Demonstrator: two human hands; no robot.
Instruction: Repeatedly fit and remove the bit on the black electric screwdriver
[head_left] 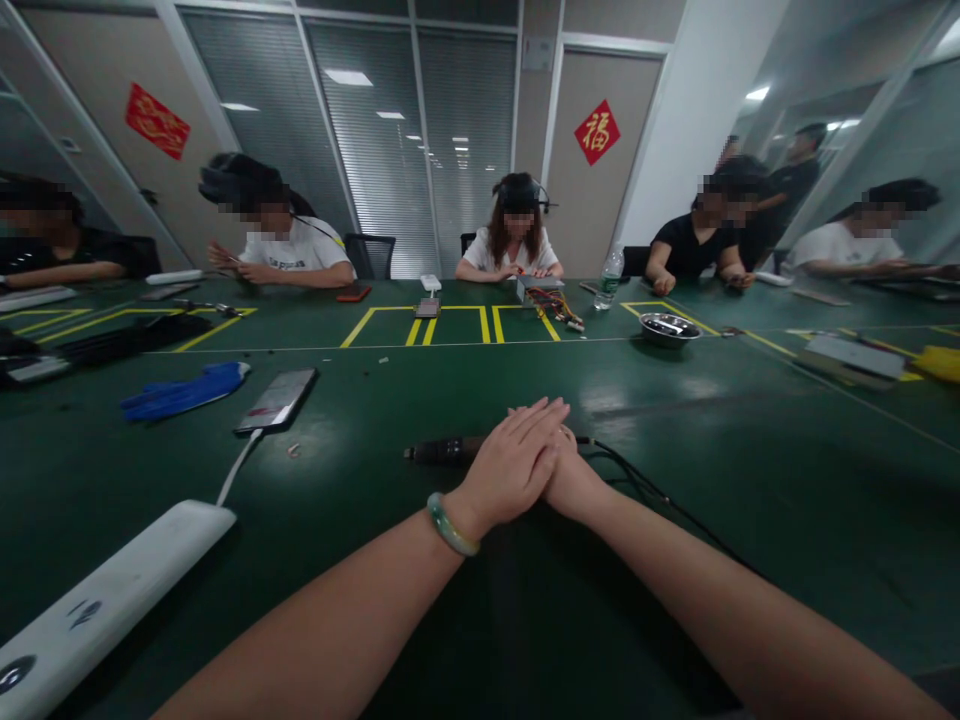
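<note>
In the head view, a dark corded tool (442,452) lies on the green counter (450,580), out in front of the wearer, with its rear part passing under the two hands. The left grip (517,455) rests across the right grip (574,480), fingers straight and close together; a green bangle (452,525) circles its wrist. The right grip is mostly covered — whether it is clamped on the tool cannot be told.

The tool's narrow tip points toward the counter's left edge, and its long axis runs roughly parallel to the far edge. At the rear, a black cable (652,485) comes out beyond the hands and slants toward the near right corner, passing behind the right forearm.

The stacked hands hide the tool's back end. To its left, well apart, lies a phone (279,400), joined by a white cord (240,468) to a long white device (120,600) nearer the left corner; a blue glove (186,392) lies just beyond. Toward the far edge stand a metal bowl (669,330) and a bottle (609,280), right of a grey box with coloured wires (544,290) — a person (520,240) seated there has hands at it.
</note>
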